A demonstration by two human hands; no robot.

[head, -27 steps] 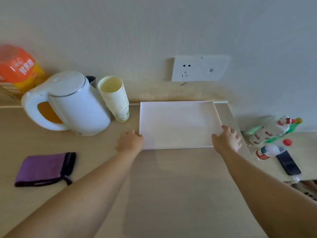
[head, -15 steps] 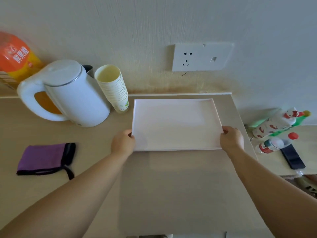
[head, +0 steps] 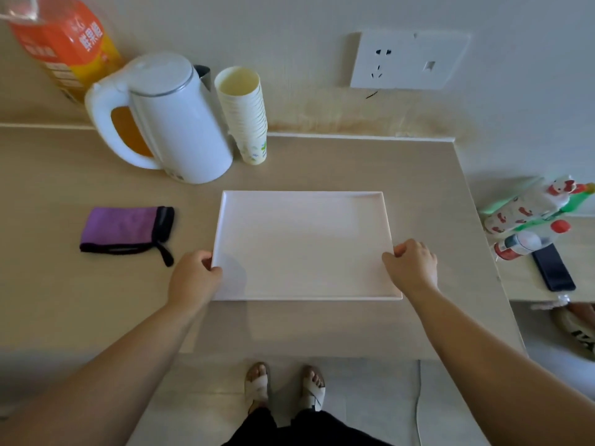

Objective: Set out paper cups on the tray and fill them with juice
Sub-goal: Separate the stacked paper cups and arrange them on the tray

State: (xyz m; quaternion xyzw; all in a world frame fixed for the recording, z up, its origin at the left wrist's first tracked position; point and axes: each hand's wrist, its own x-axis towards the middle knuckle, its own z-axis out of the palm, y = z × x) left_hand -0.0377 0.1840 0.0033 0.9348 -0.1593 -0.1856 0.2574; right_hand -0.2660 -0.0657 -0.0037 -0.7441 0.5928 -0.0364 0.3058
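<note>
While my left hand (head: 193,278) and right hand (head: 412,268) stay clamped on the tray (head: 302,243) edges | cups (head: 246,114) unplaced | risk: uneven release skews tray toward the kettle (head: 170,120).

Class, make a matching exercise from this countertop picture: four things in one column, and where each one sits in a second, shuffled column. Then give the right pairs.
Things:
1. tray
2. stack of paper cups
3. purple cloth
4. juice bottle

Places:
A. far left corner, behind the kettle
B. held at both short edges
C. lying left of the tray
D. just right of the kettle

Pairs: 1-B, 2-D, 3-C, 4-A
</note>
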